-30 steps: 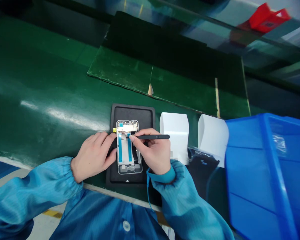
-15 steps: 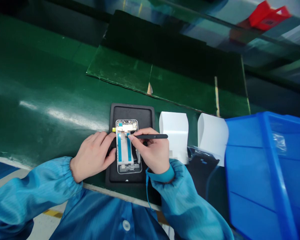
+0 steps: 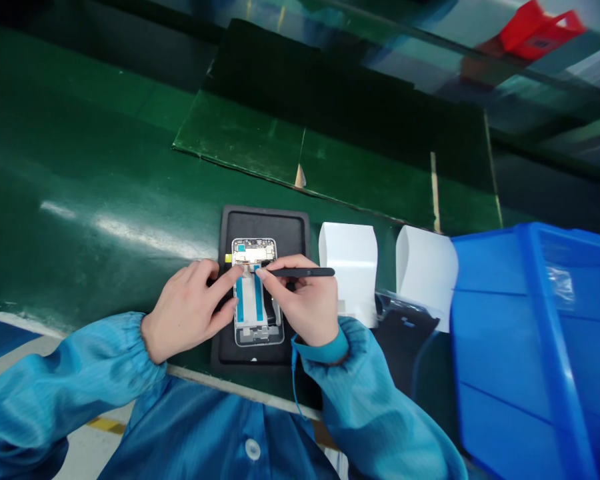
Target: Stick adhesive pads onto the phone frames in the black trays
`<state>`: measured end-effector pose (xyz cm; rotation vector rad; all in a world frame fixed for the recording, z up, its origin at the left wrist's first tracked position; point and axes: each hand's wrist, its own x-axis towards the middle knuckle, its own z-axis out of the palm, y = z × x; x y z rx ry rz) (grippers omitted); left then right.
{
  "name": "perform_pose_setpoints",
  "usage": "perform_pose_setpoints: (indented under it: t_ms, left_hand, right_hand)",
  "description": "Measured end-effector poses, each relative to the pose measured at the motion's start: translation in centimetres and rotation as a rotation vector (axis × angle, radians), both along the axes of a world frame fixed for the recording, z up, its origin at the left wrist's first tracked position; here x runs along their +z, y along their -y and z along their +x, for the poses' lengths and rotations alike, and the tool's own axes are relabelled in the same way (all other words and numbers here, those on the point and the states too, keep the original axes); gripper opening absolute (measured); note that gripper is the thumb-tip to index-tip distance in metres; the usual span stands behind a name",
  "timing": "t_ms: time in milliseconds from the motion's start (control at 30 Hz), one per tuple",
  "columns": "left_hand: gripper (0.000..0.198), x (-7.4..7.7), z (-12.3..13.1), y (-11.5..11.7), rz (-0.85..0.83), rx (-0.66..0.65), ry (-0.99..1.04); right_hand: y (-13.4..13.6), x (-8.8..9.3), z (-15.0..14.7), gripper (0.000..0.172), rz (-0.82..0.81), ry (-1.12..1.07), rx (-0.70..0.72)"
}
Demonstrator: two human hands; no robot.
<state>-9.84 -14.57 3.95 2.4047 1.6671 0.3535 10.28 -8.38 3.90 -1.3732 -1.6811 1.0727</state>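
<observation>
The right hand (image 3: 310, 303) is pinching a slim black tool (image 3: 307, 273) in its grip, the tip pointing left over the far half of an opened phone (image 3: 249, 303); from where I'm standing I can't tell whether it is touching. The left hand (image 3: 187, 310) is leaning in from the left, its grip open, the index finger reaching over the phone's left edge. The phone is lying on a black tray (image 3: 267, 223), two blue strips (image 3: 259, 297) running along its pale middle. Beside the tray, on the green surface (image 3: 95, 180), two curled white sheets (image 3: 350, 263) are resting to the right, and farther right a big blue bin (image 3: 500, 347) is standing. Far right, a red holder (image 3: 537, 33) is sitting, slightly blurred.
</observation>
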Motion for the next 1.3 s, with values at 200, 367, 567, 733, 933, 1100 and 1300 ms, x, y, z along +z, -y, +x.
perform_pose_setpoints:
  t_ms: [200, 367, 567, 733, 933, 1100, 1300]
  left_hand:
    - [0.047, 0.2, 0.1, 0.0, -0.019, -0.023, -0.111]
    - [0.047, 0.5, 0.2, 0.1, -0.021, -0.016, -0.156]
    - [0.046, 1.2, 0.5, -0.4, 0.008, -0.044, -0.175]
    - [0.047, 1.4, -0.2, -1.5, -0.042, -0.091, -0.107]
    - [0.045, 1.2, -1.9, -2.1, -0.097, -0.209, -0.066]
    - [0.049, 1.8, -2.1, -1.6, -0.074, -0.177, -0.148]
    - [0.048, 2.9, -1.7, -1.0, -0.130, -0.120, -0.089]
  right_hand:
    - [0.0, 0.0, -0.1, 0.011, 0.005, 0.016, 0.003]
    - [0.0, 0.0, -0.1, 0.011, 0.013, 0.035, 0.006]
    - [-0.1, -0.2, -0.1, 0.010, 0.019, -0.086, -0.054]
    - [-0.3, -0.5, -0.2, 0.011, 0.027, -0.153, -0.079]
    - [-0.4, -0.6, -0.1, 0.013, 0.032, -0.155, -0.045]
    - [-0.5, -0.6, -0.1, 0.012, 0.054, -0.169, -0.043]
    - [-0.6, -1.0, -0.2, 0.014, 0.049, -0.212, -0.040]
